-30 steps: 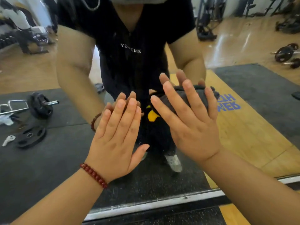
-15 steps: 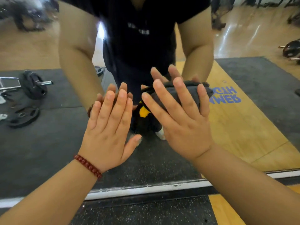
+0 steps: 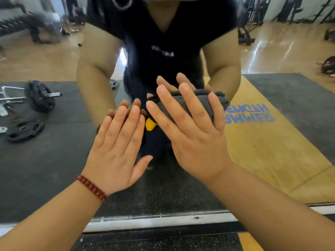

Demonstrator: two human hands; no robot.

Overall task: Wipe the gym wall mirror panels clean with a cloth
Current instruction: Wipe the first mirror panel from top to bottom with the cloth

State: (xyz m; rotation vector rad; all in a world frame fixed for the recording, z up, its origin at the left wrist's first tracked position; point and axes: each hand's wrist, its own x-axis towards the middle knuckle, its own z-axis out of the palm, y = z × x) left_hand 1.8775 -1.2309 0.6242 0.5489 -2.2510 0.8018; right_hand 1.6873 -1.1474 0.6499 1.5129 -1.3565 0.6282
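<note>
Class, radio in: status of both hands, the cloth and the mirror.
Right hand flat, pressing grey cloth on mirror. Left hand flat on glass, no cloth. Nothing in the way.

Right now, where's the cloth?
Head view, right of centre: the grey cloth is pinned flat against the mirror under the right hand, beside the left hand, which rests bare on the glass.

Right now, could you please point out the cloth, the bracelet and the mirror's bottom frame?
cloth [image 3: 192,104], head view, grey fabric between the right hand's fingers.
bracelet [image 3: 91,187], head view, red beads on the left wrist.
mirror's bottom frame [image 3: 163,221], head view, white strip.
</note>
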